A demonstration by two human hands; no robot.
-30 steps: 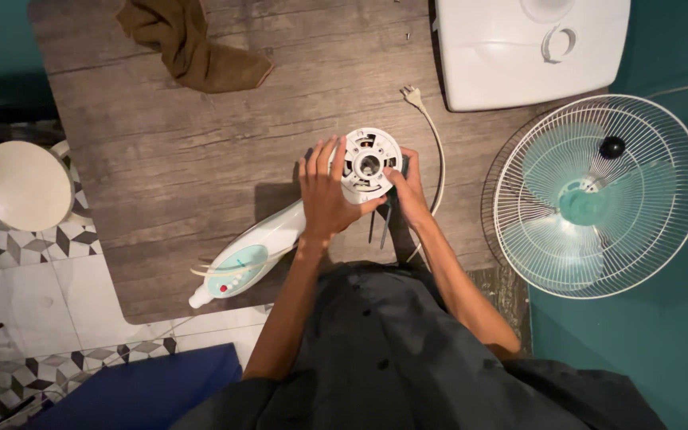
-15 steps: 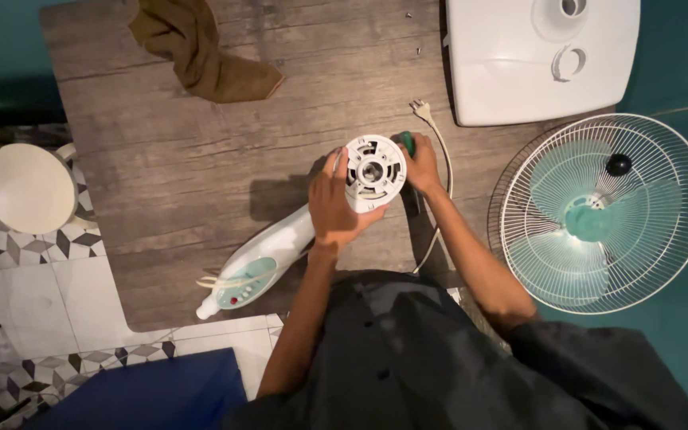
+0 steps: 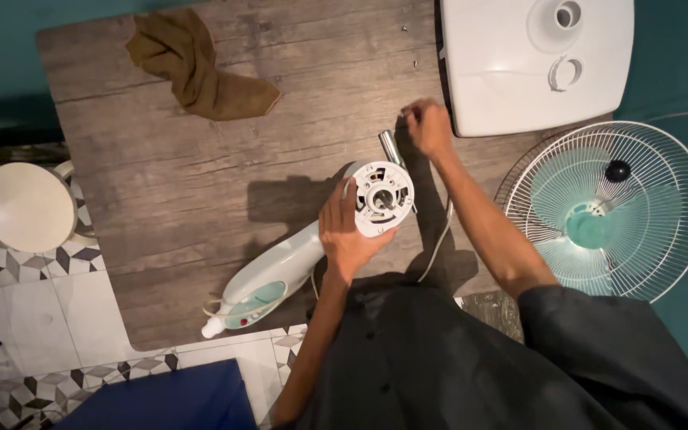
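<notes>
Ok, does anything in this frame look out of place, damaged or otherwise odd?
Yes: the fan is in pieces. Its motor body lies on the wooden board, steadied by the left hand; the grille with blades rests on the floor, and a brown cloth lies crumpled.

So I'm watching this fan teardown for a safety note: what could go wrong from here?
The left hand alone steadies the fan motor housing, which might roll. The right hand reaches near tiny loose screws that could get lost. The power cord trails off the wooden board and might snag.

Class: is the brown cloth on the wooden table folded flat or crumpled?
Crumpled: the brown cloth lies bunched in uneven creases on the wooden table.
</notes>
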